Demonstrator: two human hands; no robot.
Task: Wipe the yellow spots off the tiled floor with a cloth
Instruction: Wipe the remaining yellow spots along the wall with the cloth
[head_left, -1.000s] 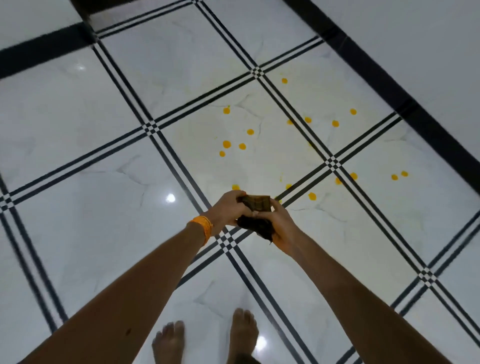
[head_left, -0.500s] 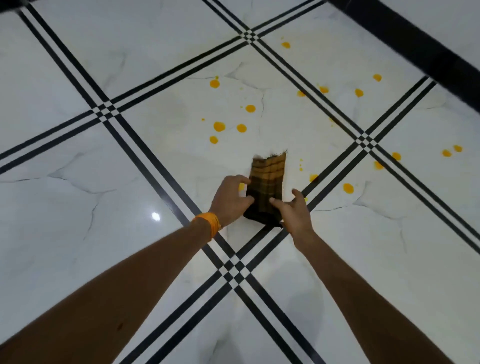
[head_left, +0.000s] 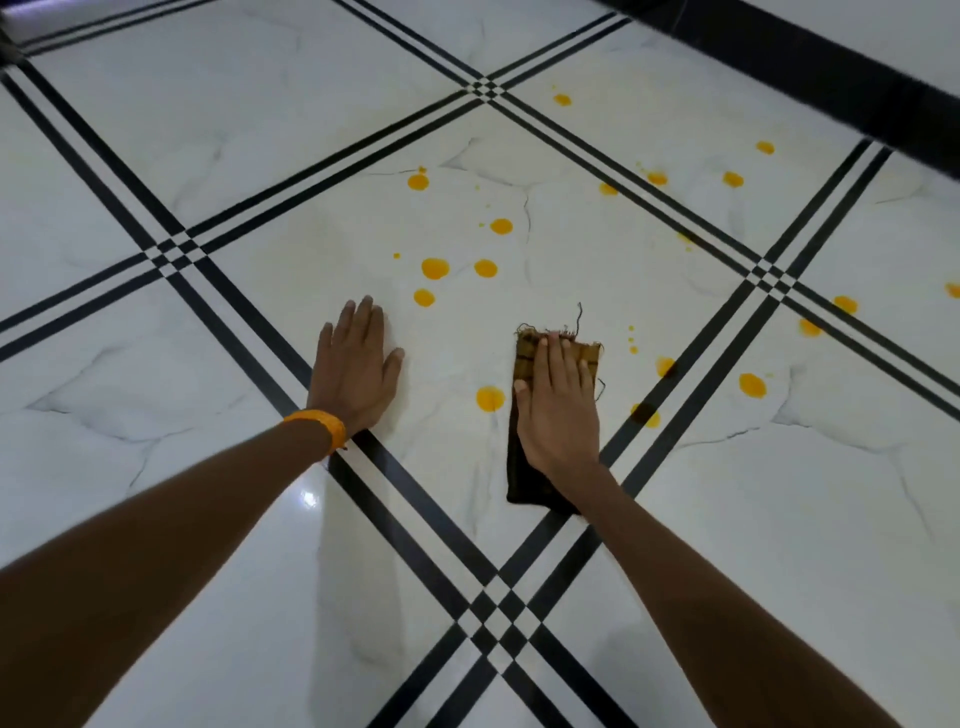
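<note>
A folded brown checked cloth (head_left: 525, 480) lies flat on the white marble-look tiled floor (head_left: 249, 322). My right hand (head_left: 558, 410) presses down on the cloth, palm flat and fingers stretched over its frayed far end. A yellow spot (head_left: 490, 398) sits just left of the cloth, touching its edge. My left hand (head_left: 356, 369) rests flat on the bare tile to the left, fingers apart, holding nothing. Several more yellow spots (head_left: 435, 268) lie beyond the hands, and others (head_left: 752, 385) spread to the right across the black lines.
Triple black lines (head_left: 395, 467) cross the floor in a diagonal grid, meeting near me between my forearms. A wide black border strip (head_left: 831, 78) runs along the far right. An orange band (head_left: 319, 423) is on my left wrist.
The view has come down close to the floor. The cloth, held up in both hands before, now lies on the tile under my right palm. My left hand has let go and moved left onto the tile.
</note>
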